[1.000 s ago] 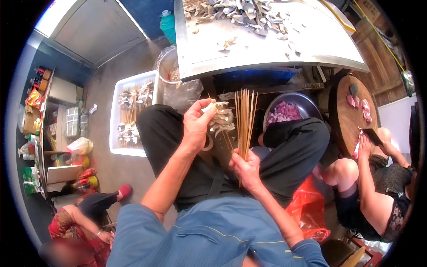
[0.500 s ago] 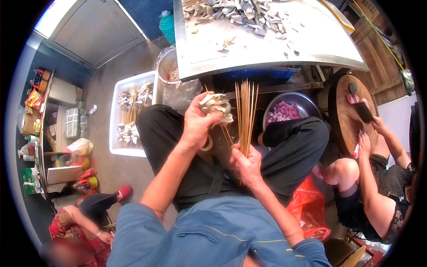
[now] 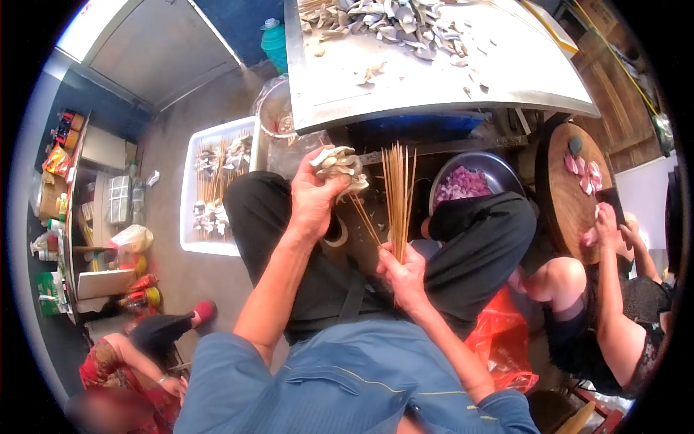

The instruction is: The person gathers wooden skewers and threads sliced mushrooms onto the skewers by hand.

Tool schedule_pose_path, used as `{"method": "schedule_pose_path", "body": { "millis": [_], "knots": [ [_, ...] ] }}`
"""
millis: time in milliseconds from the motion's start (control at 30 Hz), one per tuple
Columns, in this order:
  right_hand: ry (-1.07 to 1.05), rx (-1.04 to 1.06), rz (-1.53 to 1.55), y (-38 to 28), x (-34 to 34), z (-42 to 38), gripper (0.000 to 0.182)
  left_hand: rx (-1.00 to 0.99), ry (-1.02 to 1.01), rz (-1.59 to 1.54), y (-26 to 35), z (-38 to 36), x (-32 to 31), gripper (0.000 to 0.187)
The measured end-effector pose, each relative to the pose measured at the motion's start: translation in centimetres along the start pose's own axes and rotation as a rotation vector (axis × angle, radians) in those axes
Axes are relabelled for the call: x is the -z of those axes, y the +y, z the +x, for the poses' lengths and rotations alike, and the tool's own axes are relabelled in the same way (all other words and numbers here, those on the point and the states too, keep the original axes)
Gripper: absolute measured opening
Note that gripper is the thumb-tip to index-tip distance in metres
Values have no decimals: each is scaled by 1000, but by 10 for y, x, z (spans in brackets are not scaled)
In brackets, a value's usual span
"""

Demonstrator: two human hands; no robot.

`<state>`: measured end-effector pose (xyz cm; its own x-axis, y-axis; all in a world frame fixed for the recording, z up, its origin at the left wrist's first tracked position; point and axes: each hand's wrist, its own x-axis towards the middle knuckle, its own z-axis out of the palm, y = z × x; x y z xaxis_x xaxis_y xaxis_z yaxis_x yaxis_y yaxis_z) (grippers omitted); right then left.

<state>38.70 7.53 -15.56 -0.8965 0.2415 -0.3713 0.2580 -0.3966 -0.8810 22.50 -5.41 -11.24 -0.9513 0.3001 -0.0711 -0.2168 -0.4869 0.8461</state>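
Observation:
My left hand [image 3: 312, 199] is closed around a cluster of white-and-grey mushroom pieces [image 3: 340, 168], which look like oyster mushroom. Thin skewers [image 3: 366, 220] run from below that cluster toward my right hand. A thick bundle of bamboo skewers [image 3: 397, 195] stands nearly upright, points up, gripped low down by my right hand [image 3: 405, 273]. Both hands are above my lap, between my knees. To the left, a white tray [image 3: 187, 195] holds several finished skewers of mushroom [image 3: 211, 217]. More loose mushroom pieces [image 3: 416, 25] lie heaped on the metal-edged table [image 3: 434, 83] ahead.
Right of my knee sits a metal bowl [image 3: 506, 176] of diced purple-pink pieces [image 3: 463, 183]. A co-worker's hands [image 3: 611, 228] cut meat on a round wooden block [image 3: 564, 188]. A bucket [image 3: 278, 108] stands beside the tray; another person [image 3: 130, 369] sits lower left.
My right hand and the skewer bundle have dropped slightly. My left hand still grips the mushroom pieces, shifted a little left. The co-worker's hands and blade have moved nearer the co-worker's body.

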Motion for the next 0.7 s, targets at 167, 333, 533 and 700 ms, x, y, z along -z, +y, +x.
{"method": "schedule_pose_path", "body": {
  "millis": [167,333,533,700],
  "knots": [
    [-9,-53,-8,-3,-2,-2,15,25,-41,40,-13,-6,2,52],
    [-2,-62,28,-5,-2,0,13,25,-57,-2,-13,-9,-1,47],
    [-20,-67,46,-2,0,3,14,86,71,-53,-2,-4,-7,23],
    [-24,-78,-6,2,0,2,14,31,153,9,-14,-3,-1,15]
  ]
}}
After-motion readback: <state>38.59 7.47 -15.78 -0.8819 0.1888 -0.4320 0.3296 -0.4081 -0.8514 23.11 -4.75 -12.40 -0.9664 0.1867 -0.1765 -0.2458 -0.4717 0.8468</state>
